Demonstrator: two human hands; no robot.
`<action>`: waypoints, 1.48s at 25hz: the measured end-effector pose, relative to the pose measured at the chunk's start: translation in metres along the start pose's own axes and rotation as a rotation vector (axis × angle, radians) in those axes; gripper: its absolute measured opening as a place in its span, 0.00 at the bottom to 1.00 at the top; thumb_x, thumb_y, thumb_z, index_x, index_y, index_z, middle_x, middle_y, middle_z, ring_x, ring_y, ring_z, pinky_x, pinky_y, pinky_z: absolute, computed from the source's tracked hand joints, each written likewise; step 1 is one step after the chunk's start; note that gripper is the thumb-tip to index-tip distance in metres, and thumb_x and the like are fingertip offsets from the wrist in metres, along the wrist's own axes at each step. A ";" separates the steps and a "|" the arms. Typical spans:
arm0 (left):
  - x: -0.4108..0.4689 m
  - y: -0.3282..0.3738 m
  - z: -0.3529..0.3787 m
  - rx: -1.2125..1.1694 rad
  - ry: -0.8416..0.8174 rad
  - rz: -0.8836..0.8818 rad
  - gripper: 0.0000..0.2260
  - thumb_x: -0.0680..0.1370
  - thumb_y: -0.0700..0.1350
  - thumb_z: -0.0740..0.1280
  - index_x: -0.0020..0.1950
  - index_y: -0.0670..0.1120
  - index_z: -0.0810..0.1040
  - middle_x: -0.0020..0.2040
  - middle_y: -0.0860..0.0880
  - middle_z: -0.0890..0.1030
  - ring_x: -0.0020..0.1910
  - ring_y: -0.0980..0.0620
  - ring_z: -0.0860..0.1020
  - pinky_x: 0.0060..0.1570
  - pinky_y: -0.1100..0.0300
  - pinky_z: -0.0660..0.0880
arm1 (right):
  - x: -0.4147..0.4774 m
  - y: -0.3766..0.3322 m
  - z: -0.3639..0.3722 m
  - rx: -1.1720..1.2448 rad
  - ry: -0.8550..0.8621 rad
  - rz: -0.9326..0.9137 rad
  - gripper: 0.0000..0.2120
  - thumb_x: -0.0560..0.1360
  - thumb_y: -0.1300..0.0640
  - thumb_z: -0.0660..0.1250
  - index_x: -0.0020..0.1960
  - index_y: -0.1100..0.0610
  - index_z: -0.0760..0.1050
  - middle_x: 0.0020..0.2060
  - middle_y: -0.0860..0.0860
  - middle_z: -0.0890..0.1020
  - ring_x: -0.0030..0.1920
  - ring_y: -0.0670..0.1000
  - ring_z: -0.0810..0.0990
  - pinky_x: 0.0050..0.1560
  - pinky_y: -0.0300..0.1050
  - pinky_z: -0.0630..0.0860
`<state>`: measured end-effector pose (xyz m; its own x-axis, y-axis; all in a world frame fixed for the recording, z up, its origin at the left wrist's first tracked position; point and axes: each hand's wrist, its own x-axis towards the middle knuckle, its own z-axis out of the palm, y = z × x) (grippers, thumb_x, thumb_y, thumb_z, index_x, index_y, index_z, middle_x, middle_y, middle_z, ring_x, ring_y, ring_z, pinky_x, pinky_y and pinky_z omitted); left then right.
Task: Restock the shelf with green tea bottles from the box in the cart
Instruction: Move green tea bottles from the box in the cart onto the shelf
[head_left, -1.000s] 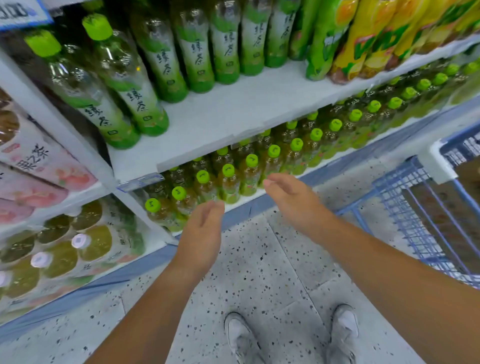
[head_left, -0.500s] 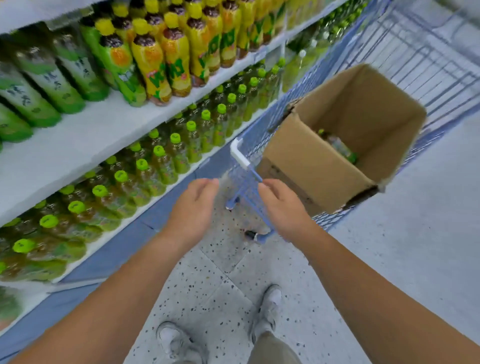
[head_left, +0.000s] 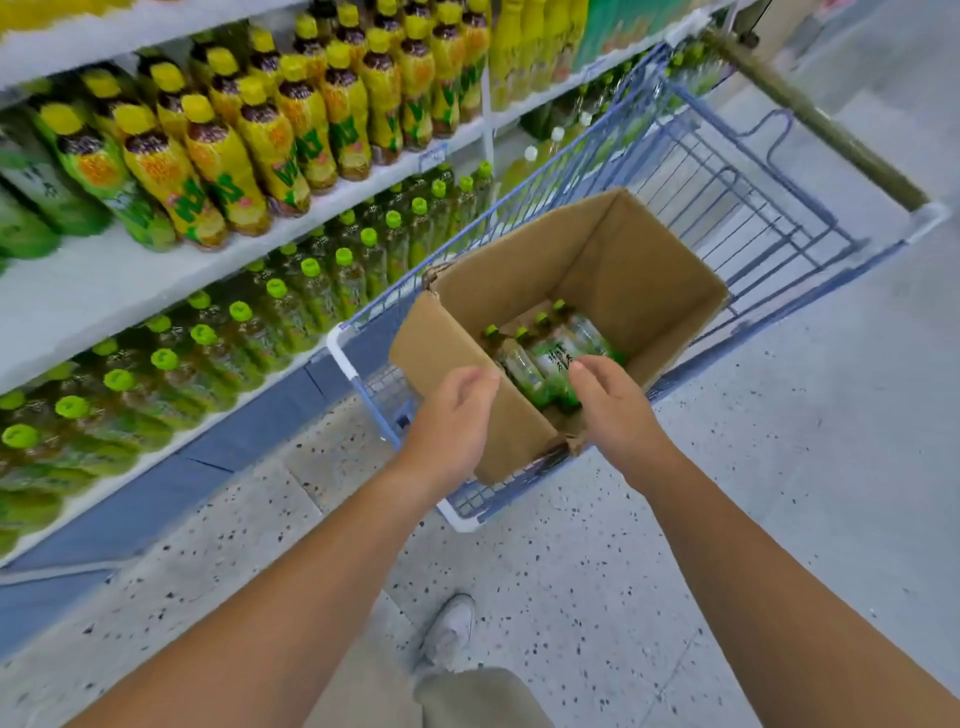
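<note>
Pick step: left hand (head_left: 457, 413) and right hand (head_left: 615, 410) are hovering empty, fingers loose, over box (head_left: 649, 280) in cart (head_left: 336, 340); next probably needs gripping a bottle (head_left: 524, 366) for the shelf (head_left: 78, 296).

light: bright, even | shadows: soft | edges: wide-angle curve | blur: slight motion

Inside the box (head_left: 623, 270) 4 green caps show, but the right hand (head_left: 613, 410) covers the near ends of the green tea bottles (head_left: 524, 364). Whether its fingers touch them cannot be told. The bottle labels are too blurred to read. The left hand (head_left: 452, 415) hides part of the box's near wall. At the far left the bottles on the shelf (head_left: 104, 280) smear and are cut off by the edge. Both forearms run off the near edge.
</note>
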<state>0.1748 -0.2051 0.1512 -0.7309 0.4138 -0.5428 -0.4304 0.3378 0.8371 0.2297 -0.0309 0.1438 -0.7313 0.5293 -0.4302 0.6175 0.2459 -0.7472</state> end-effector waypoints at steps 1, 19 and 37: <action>0.006 0.004 0.009 -0.010 -0.020 -0.001 0.19 0.84 0.58 0.56 0.73 0.52 0.68 0.65 0.57 0.72 0.61 0.59 0.69 0.60 0.60 0.63 | 0.010 0.003 -0.008 -0.013 -0.017 0.007 0.22 0.83 0.45 0.57 0.74 0.51 0.68 0.67 0.46 0.75 0.66 0.47 0.72 0.68 0.48 0.68; 0.204 0.035 0.110 0.094 -0.061 -0.237 0.32 0.81 0.62 0.52 0.66 0.34 0.72 0.59 0.32 0.77 0.56 0.34 0.76 0.54 0.45 0.74 | 0.232 0.057 -0.050 -0.371 -0.232 0.200 0.25 0.81 0.43 0.58 0.73 0.55 0.70 0.66 0.53 0.77 0.66 0.53 0.74 0.67 0.49 0.68; 0.407 -0.131 0.211 0.159 0.374 -0.795 0.22 0.77 0.50 0.70 0.65 0.40 0.70 0.56 0.42 0.80 0.53 0.41 0.81 0.50 0.51 0.79 | 0.459 0.202 -0.002 -0.824 -0.654 0.218 0.20 0.78 0.47 0.65 0.62 0.60 0.69 0.51 0.57 0.78 0.51 0.58 0.78 0.49 0.48 0.74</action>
<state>0.0459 0.0974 -0.1937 -0.3844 -0.2864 -0.8776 -0.8256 0.5320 0.1880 0.0187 0.2632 -0.2035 -0.4443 0.1509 -0.8831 0.5795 0.8001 -0.1549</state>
